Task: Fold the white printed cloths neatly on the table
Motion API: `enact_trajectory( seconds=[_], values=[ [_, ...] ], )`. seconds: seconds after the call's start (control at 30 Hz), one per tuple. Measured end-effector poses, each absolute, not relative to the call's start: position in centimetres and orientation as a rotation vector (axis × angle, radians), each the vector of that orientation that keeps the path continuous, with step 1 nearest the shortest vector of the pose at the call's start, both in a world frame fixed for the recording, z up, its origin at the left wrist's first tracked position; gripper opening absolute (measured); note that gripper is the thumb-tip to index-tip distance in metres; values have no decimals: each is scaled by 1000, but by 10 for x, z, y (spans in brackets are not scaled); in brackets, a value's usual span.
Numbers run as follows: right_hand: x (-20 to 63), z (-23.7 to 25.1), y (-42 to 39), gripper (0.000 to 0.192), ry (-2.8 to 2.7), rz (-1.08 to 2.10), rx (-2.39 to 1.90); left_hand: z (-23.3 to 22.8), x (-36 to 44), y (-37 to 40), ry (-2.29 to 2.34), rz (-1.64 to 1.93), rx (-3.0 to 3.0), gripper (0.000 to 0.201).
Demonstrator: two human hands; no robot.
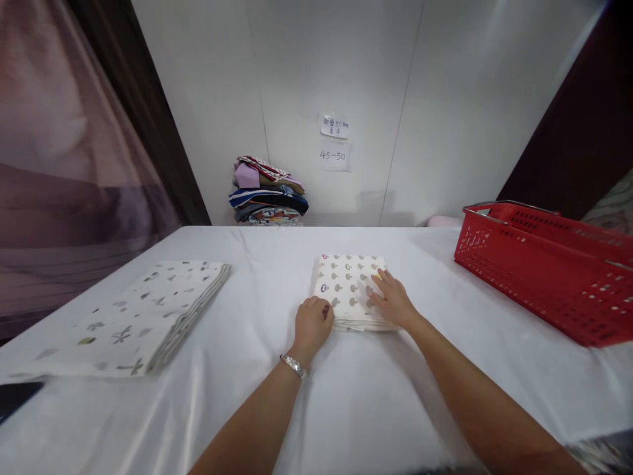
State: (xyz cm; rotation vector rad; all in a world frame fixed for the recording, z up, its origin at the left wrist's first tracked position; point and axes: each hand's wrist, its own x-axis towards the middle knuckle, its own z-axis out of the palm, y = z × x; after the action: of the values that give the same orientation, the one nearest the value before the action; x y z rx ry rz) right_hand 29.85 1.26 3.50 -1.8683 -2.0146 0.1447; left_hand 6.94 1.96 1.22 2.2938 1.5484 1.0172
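A small folded white cloth [352,280] printed with grey mushroom-like shapes lies on the table in the middle of the head view. Its layered folds show along the near edge. My left hand [312,324] is closed at the cloth's near left corner, with curled fingers against the edge. Across the right part of the top, my right hand [394,298] lies with its fingers spread, touching the print and holding nothing. Farther left rests a larger folded white cloth [143,313] with leaf and plant prints, its stacked layers showing on the right side.
A red plastic basket [534,270] with metal handles stands at the right. Folded fabrics [270,194] form a pile by the wall behind the table. Two paper notes [335,155] hang on that wall. A dark flat object [17,398] lies at the table's left edge.
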Motion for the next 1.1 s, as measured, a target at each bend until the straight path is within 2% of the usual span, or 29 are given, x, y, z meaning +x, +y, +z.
enact_trajectory(
  seconds=[0.1, 0.3, 0.5, 0.63, 0.8, 0.93, 1.03, 1.1],
  values=[
    [308, 15, 25, 44, -2043, 158, -1967, 13, 69, 22, 1548, 1026, 2214, 14],
    [319, -16, 30, 41, -2000, 134, -1813, 2, 67, 30, 1530, 1137, 1949, 18],
    [338, -32, 33, 50, -1492, 365, -1763, -5, 62, 36, 1595, 1270, 1744, 20],
    [343, -37, 34, 51, -1383, 435, -1742, -1, 59, 36, 1598, 1170, 1684, 15],
    [365, -20, 49, 49, -1547, 395, -1814, 6, 70, 20, 1589, 1049, 1697, 8],
    [381, 11, 62, 36, -1876, 85, -1874, 5, 84, 5, 1424, 923, 1799, 9],
    [358, 32, 69, 34, -2102, -120, -1706, 4, 88, 2, 1409, 870, 1824, 14],
    [326, 40, 73, 36, -2189, -65, -1522, 4, 87, 3, 1418, 856, 1843, 16]
  ],
)
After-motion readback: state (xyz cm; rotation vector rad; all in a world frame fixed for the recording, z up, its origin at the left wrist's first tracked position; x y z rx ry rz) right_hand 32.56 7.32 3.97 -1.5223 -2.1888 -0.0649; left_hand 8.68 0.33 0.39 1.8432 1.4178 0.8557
